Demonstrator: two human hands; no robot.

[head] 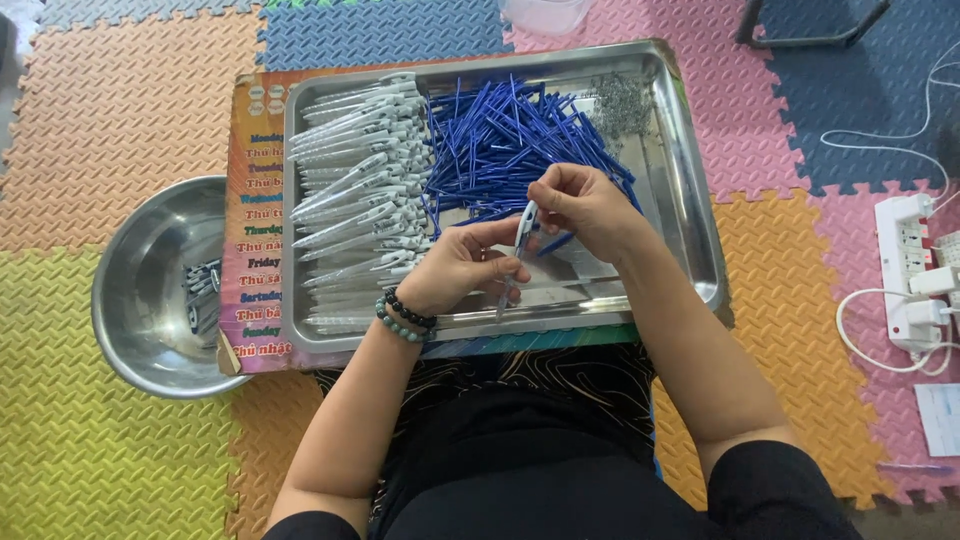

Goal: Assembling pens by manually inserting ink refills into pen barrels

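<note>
My left hand (462, 265) and my right hand (585, 205) meet over the near part of a steel tray (690, 200). Together they hold a slim white pen barrel (522, 245), tilted, with the right fingers pinching its upper end. A blue refill (556, 243) sticks out under the right hand. The tray holds a stack of white pen barrels (355, 190) on its left, a heap of blue refills (505, 140) in the middle and a small pile of metal springs (620, 105) at the far right. Bead bracelets circle my left wrist.
A round steel bowl (150, 290) with a few finished pens stands left of the tray. The tray rests on a colourful printed board (255, 200) over foam floor mats. A white power strip (910, 270) with cables lies at the right.
</note>
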